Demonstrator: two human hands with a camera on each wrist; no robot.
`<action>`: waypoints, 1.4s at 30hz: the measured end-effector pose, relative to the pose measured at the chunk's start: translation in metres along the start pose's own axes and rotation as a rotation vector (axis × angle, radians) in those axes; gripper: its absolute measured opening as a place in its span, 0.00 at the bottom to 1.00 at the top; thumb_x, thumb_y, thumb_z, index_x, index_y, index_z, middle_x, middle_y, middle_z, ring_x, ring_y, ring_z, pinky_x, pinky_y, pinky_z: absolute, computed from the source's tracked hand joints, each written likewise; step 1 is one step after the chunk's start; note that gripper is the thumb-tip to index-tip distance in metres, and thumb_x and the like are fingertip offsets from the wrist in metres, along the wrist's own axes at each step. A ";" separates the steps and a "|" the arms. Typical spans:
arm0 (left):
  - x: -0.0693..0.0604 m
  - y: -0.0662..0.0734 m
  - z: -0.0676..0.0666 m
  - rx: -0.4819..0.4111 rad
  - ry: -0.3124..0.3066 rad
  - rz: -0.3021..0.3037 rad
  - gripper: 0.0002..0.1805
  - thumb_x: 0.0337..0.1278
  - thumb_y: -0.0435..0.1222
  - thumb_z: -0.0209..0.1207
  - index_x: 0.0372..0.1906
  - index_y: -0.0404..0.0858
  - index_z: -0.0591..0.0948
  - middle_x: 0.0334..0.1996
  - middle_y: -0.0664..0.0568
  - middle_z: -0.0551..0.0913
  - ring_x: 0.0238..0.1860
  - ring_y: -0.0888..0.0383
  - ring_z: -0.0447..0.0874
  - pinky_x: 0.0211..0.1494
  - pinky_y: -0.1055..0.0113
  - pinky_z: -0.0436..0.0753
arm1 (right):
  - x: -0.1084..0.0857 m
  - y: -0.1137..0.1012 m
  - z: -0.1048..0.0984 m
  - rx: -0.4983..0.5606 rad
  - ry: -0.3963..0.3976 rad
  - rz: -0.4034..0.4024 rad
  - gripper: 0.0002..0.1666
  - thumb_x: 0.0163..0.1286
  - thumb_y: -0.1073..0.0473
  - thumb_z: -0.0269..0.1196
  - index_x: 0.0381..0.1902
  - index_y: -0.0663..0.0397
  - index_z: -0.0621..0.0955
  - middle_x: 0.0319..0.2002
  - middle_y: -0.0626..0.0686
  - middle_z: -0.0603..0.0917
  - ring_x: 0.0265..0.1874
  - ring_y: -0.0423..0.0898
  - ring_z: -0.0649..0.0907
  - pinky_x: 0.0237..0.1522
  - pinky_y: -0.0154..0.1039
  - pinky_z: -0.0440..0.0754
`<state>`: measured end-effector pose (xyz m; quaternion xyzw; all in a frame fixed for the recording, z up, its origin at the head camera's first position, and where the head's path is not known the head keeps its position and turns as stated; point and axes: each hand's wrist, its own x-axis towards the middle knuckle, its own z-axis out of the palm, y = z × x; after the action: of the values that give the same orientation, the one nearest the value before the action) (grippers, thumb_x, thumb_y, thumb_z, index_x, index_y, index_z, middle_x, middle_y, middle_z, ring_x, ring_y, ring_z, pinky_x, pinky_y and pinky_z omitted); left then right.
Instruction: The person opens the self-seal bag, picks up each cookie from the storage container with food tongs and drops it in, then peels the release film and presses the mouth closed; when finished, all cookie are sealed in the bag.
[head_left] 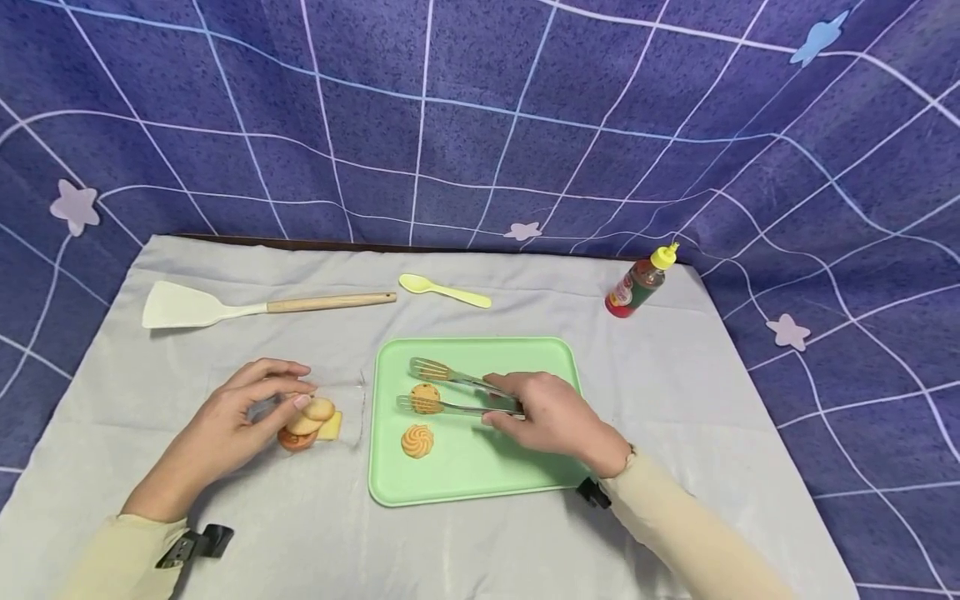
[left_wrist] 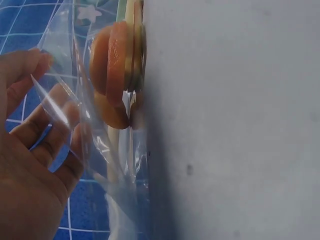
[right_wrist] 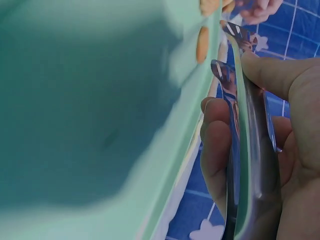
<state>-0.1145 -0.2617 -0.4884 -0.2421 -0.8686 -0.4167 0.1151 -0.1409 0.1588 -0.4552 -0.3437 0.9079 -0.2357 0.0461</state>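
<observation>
- At the far left, a spatula (head_left: pixel 187 307) lies on the cloth, its wooden handle pointing right.
- Nearer, the left hand (head_left: pixel 242 410) pinches the film of a clear bag (head_left: pixel 352 400) between thumb and finger, lifting it, while its other fingers spread behind the plastic.
- Beside that hand, two pale biscuits (head_left: pixel 318 408), a reddish round slice (head_left: pixel 295 442) and a yellow square (head_left: pixel 330 427) lie bunched together, seemingly inside the bag.
- Far middle, a yellow spoon (head_left: pixel 457 293) lies right of the spatula, apart from it.
- Right of the bag is a green tray (head_left: pixel 480 479); on its left part sit a swirled biscuit (head_left: pixel 417 442), nearer, and a speckled biscuit (head_left: pixel 426 391), farther.
- The tongs (head_left: pixel 457 408) stand spread over the tray, one tip beyond the speckled biscuit and the other across its near side as I see it; they don't look clamped on it.
- The right hand (head_left: pixel 551 417) grips the tongs, thumb on one arm, fingers on the other.
- I'd judge the step in hand to be lining up on the speckled biscuit; the next move calls for lowering and squeezing the tongs, with the bag kept raised.
- Far right, a sauce bottle (head_left: pixel 637 285) stands well apart.
</observation>
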 end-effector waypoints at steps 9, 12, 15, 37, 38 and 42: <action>0.001 0.002 0.001 0.006 -0.007 0.000 0.14 0.57 0.26 0.71 0.46 0.44 0.89 0.55 0.54 0.81 0.57 0.58 0.76 0.59 0.79 0.67 | -0.012 0.007 -0.002 -0.050 -0.001 -0.015 0.28 0.69 0.46 0.70 0.61 0.54 0.82 0.31 0.40 0.81 0.18 0.33 0.70 0.24 0.34 0.73; 0.001 0.003 0.001 0.008 -0.009 -0.001 0.14 0.57 0.26 0.71 0.45 0.43 0.89 0.55 0.54 0.81 0.57 0.58 0.75 0.60 0.79 0.66 | -0.016 0.012 -0.006 -0.060 0.011 -0.004 0.28 0.68 0.47 0.70 0.61 0.54 0.82 0.33 0.42 0.83 0.18 0.33 0.71 0.24 0.35 0.73; 0.002 0.004 0.001 0.007 -0.014 0.004 0.14 0.57 0.25 0.70 0.45 0.43 0.89 0.54 0.53 0.81 0.57 0.58 0.75 0.61 0.79 0.66 | -0.020 0.019 -0.012 -0.077 0.018 0.022 0.29 0.68 0.46 0.70 0.61 0.54 0.82 0.34 0.43 0.83 0.18 0.33 0.70 0.25 0.35 0.73; 0.000 0.008 0.000 0.005 -0.013 0.003 0.15 0.56 0.24 0.70 0.45 0.45 0.89 0.54 0.53 0.81 0.58 0.58 0.75 0.60 0.79 0.66 | -0.028 0.033 -0.019 -0.071 0.033 0.069 0.28 0.67 0.47 0.71 0.61 0.52 0.82 0.32 0.43 0.83 0.16 0.33 0.68 0.22 0.35 0.69; 0.000 0.008 0.000 0.006 -0.013 0.004 0.15 0.56 0.24 0.70 0.45 0.44 0.89 0.54 0.53 0.81 0.58 0.57 0.75 0.60 0.79 0.66 | -0.027 0.032 -0.018 -0.070 0.032 0.065 0.29 0.67 0.47 0.71 0.61 0.52 0.82 0.33 0.43 0.83 0.16 0.33 0.68 0.22 0.35 0.69; 0.000 0.008 -0.001 0.007 -0.013 0.013 0.14 0.56 0.24 0.70 0.45 0.41 0.89 0.54 0.52 0.81 0.57 0.56 0.76 0.61 0.79 0.66 | -0.022 0.027 -0.013 -0.064 0.030 0.042 0.29 0.67 0.46 0.71 0.62 0.53 0.82 0.35 0.45 0.84 0.17 0.34 0.69 0.23 0.36 0.71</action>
<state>-0.1104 -0.2582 -0.4828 -0.2500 -0.8691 -0.4115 0.1132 -0.1439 0.1954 -0.4574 -0.3223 0.9226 -0.2105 0.0264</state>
